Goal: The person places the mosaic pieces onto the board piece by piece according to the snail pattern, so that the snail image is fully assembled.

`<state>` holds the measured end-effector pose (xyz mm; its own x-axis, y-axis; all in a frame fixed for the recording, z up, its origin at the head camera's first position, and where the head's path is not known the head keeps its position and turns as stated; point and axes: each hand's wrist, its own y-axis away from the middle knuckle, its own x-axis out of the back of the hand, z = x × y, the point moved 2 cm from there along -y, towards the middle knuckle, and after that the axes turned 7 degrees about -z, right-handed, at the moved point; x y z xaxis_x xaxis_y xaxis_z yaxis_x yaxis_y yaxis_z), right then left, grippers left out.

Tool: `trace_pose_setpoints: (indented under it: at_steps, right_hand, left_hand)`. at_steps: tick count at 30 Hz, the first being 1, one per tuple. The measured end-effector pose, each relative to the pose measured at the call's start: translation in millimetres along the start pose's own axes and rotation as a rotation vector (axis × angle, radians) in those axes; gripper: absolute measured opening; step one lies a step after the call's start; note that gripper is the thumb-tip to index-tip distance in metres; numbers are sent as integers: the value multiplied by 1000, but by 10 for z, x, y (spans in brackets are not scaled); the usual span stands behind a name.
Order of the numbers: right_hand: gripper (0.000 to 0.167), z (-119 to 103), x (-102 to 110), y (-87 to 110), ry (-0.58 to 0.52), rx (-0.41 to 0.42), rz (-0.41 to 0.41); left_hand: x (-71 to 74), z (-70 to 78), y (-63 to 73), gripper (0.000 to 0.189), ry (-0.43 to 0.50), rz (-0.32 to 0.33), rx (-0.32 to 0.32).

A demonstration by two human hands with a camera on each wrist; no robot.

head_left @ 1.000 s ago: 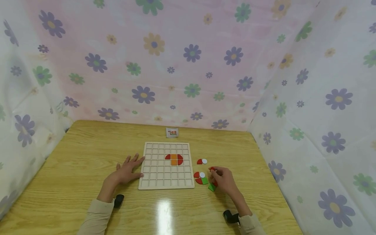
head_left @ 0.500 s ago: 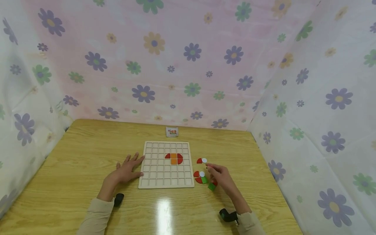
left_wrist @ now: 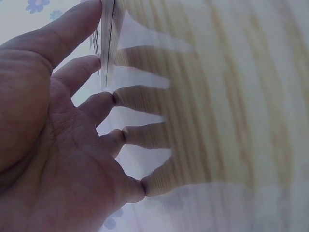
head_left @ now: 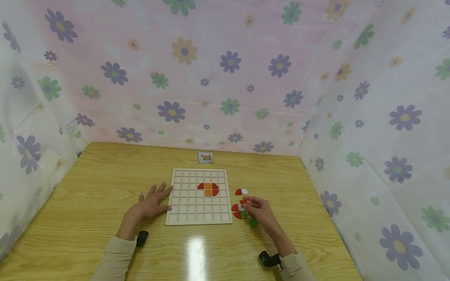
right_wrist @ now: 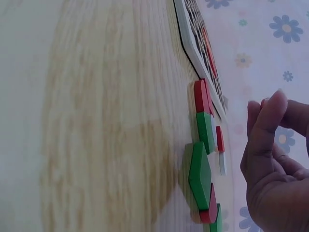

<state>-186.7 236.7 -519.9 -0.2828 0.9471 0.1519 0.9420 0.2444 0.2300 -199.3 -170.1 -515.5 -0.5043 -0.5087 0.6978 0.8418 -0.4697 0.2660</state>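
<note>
Card (head_left: 205, 157) behind board (head_left: 199, 224); loose pieces (head_left: 237, 215) right of board.

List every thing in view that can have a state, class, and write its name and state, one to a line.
Board: flat on the table, partly filled, most cells bare
Orange pieces: set in cells
Left hand: fingers spread, touching the left edge
Right hand: pinching
Red piece: held, unplaced
White discs: loose, unplaced
Green pieces: loose, unplaced
Picture card: picture side showing

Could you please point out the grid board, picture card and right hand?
Grid board (head_left: 200, 193): head view, bare middle cell.
Picture card (head_left: 206, 157): head view, printed middle.
Right hand (head_left: 261, 213): head view, back of the hand.
</note>
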Motion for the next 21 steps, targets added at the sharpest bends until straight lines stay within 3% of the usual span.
trace_pose_setpoints:
  at_steps: [10,16,21]
  right_hand:
    - [31,-31,-108,-48,-18,13,-20]
    - [27,-54,-161,-82,84,31,-6]
    - [24,-75,-222,-113,81,42,-21]
  left_hand:
    - [-1,4,1,77,10,1,-4]
    - [-4,-13,-9,77,8,4,-13]
    - [-5,-25,-14,78,10,-1,-10]
